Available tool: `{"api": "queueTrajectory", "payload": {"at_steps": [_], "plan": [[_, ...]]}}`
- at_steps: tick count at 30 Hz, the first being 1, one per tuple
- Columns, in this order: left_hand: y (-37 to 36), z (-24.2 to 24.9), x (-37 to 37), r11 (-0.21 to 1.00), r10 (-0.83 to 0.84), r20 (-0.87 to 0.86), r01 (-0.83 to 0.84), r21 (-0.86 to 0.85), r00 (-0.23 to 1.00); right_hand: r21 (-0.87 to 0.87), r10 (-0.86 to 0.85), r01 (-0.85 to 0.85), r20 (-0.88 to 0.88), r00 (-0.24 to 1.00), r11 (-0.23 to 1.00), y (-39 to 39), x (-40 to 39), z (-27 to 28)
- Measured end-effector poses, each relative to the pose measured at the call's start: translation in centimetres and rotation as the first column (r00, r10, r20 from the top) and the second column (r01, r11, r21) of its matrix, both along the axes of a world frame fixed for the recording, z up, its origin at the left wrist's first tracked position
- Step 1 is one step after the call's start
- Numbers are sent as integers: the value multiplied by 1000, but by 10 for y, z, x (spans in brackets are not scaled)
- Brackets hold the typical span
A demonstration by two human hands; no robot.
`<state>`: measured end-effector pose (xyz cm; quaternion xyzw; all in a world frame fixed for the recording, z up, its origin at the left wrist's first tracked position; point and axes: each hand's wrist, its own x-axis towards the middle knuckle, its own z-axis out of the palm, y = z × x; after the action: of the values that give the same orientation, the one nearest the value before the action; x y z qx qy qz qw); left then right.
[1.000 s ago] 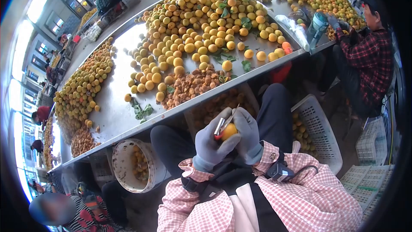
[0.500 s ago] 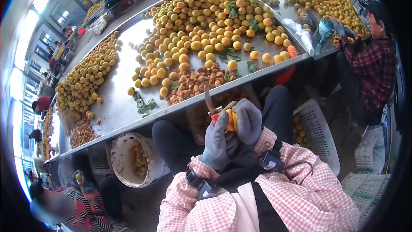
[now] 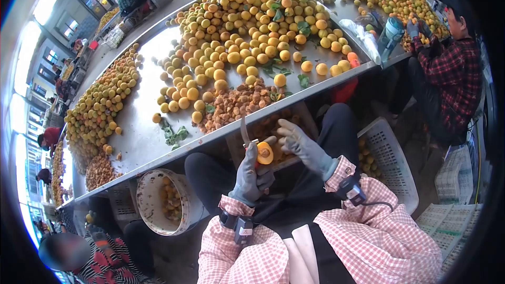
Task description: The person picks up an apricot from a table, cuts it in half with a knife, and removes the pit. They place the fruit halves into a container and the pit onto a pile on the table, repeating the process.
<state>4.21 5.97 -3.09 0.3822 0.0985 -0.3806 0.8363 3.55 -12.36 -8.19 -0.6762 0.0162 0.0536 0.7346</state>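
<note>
In my gloved left hand (image 3: 247,179) are a knife (image 3: 244,130), its blade pointing up, and a cut apricot half (image 3: 264,154). The orange cut face of the fruit is turned up, with the brown stone showing in its middle. My gloved right hand (image 3: 306,148) is apart from the fruit, on its right, fingers spread and holding nothing. Both hands are over my lap, just in front of the table edge. Beyond them, a heap of brown apricot stones (image 3: 239,106) lies on the metal table (image 3: 134,131), with whole apricots (image 3: 247,31) piled behind it.
A white bucket (image 3: 146,194) with fruit in it stands at my left knee. Under the table edge sits a crate (image 3: 297,165), and a white basket (image 3: 394,158) is at my right. Co-workers sit at right and lower left. A blue bottle (image 3: 391,36) stands by the table's right divider.
My right hand has come away from the left and opened, moving right. The apricot now shows as an opened half in my left hand, which has shifted slightly left with the knife.
</note>
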Motion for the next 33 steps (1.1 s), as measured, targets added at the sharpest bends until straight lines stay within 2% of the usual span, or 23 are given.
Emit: {"api": "queueTrajectory", "payload": {"at_steps": [1, 2, 3, 4, 5, 6, 7, 8, 9, 11, 12, 14, 15, 16, 17, 21, 23, 26, 28, 33], "plan": [[0, -3, 0, 998, -25, -70, 29, 49, 997, 434, 189, -142, -66, 980, 890, 4, -4, 18], [0, -13, -1, 998, -27, -75, 31, 47, 997, 468, 257, -213, -30, 966, 857, 11, -8, 21], [-2, -22, -1, 996, 6, -6, -6, 85, 1000, 330, 297, -296, 47, 954, 897, 17, -13, 23], [-3, -30, -1, 992, 38, 67, -46, 119, 997, 320, 252, -243, 13, 968, 916, 20, -17, 25], [-2, -36, -3, 992, 38, 66, -45, 121, 997, 309, 206, -190, -21, 978, 932, 23, -20, 25], [-3, -36, -2, 963, 22, 165, -65, 263, 986, 311, 206, -189, -21, 978, 931, 23, -21, 21], [-2, -37, -3, 913, -7, 258, -99, 396, 966, 197, 141, -151, 60, 988, 969, 23, -21, 15], [-1, -36, -4, 912, -7, 251, -97, 399, 968, 86, 86, -99, 143, 986, 991, 23, -24, 11], [0, -34, -5, 895, -48, 258, -73, 439, 965, 88, 85, -97, 139, 987, 991, 25, -26, 10], [1, -32, -4, 878, -92, 263, -47, 476, 960, 295, 25, -13, -37, 999, 955, 25, -28, 11], [1, -33, -4, 873, -146, 276, -8, 488, 950, 293, 23, -10, -40, 999, 956, 21, -29, 4], [-1, -32, -5, 867, -201, 288, 33, 498, 936, 624, 155, 13, -213, 965, 781, 9, -29, -15], [-4, -30, -6, 865, -191, 365, -20, 502, 911, 623, 154, 13, -215, 964, 782, 11, -30, -5], [-5, -29, -7, 861, -182, 440, -74, 503, 880, 598, 158, 71, -322, 934, 799, 14, -32, 13], [-4, -31, -8, 860, -181, 439, -74, 504, 880, 567, 159, 125, -425, 891, 814, 17, -33, 22], [0, -45, -11, 865, -213, 471, -59, 499, 856, 495, 153, 27, -319, 935, 868, 16, -33, 19], [4, -48, -11, 853, -241, 501, -65, 518, 831, 495, 263, -96, -280, 923, 864, 12, -33, 17], [8, -50, -12, 831, -287, 488, -39, 555, 824, 499, 341, -178, -258, 904, 848, 10, -42, 14], [8, -51, -12, 788, -379, 492, -5, 615, 784, 516, 344, -162, -279, 896, 841, 10, -46, 13], [6, -48, -15, 780, -388, 504, -16, 626, 772, 538, 325, -108, -328, 887, 836, 9, -46, 15]]}}
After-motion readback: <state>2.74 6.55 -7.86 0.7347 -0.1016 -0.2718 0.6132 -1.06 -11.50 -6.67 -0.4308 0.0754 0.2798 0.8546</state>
